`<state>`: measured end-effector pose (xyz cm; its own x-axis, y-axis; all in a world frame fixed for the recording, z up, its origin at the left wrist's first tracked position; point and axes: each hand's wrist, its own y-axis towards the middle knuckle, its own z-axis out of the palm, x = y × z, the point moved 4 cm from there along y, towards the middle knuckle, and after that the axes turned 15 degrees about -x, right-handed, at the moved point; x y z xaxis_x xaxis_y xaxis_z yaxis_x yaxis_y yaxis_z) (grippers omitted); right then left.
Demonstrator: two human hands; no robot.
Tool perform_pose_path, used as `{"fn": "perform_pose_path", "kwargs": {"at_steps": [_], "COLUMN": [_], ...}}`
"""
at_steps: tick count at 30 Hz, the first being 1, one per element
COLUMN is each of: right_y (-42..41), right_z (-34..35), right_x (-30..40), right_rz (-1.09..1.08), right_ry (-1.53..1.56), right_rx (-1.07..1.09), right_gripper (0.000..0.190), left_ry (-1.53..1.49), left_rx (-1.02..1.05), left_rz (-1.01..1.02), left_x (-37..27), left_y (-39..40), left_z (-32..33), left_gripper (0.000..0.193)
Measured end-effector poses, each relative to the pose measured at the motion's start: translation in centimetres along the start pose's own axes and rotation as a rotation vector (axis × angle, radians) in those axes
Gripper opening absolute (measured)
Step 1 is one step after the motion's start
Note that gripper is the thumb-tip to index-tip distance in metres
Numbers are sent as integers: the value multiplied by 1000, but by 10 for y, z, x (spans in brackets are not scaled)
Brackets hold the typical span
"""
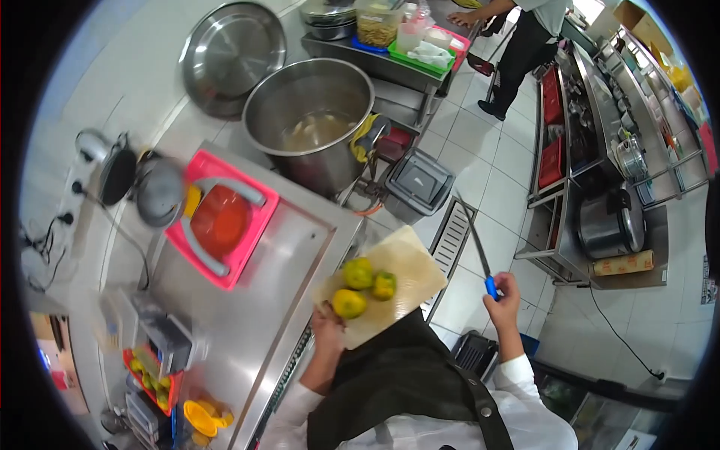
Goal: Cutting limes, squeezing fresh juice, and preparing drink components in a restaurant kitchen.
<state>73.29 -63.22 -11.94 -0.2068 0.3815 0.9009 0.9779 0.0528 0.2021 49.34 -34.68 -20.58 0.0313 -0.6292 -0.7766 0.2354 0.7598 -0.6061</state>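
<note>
My left hand [328, 326] grips the near left edge of a pale cutting board [413, 270], which is held in front of my dark apron. Three green-yellow fruits, perhaps citrus, sit together on the board's left half: one round fruit [358, 274] at the back, a smaller one [384, 285] to its right and a yellower one [349, 304] nearest my left hand. Off to the right, my right hand [504, 298] holds a knife by its blue handle [491, 288]. Its long blade [475, 233] points up and away over the tiled floor.
A steel counter [270, 315] runs along the left, bearing a pink tray [264, 216] with a red bowl. Beyond it stands a large steel pot [315, 163] with liquid inside. A lidded bin [419, 183] and a floor drain [450, 233] lie ahead. Another person [526, 50] stands farther back.
</note>
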Motion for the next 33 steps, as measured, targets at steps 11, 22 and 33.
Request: {"fn": "perform_pose_path", "kwargs": {"at_steps": [11,22,33], "right_y": [118,171,222], "right_z": [9,70,124], "right_x": [-211,-253,-211], "right_rz": [312,494,545], "right_ry": [-81,-46,19], "right_rx": [-32,119,323], "right_gripper": [31,32,33], "left_ry": [-151,195,455], "left_rx": [-117,-240,-323], "left_rz": [-99,87,265], "left_x": [194,252,188], "left_y": [199,327,265], "left_z": [213,292,390], "left_gripper": [23,40,24]}}
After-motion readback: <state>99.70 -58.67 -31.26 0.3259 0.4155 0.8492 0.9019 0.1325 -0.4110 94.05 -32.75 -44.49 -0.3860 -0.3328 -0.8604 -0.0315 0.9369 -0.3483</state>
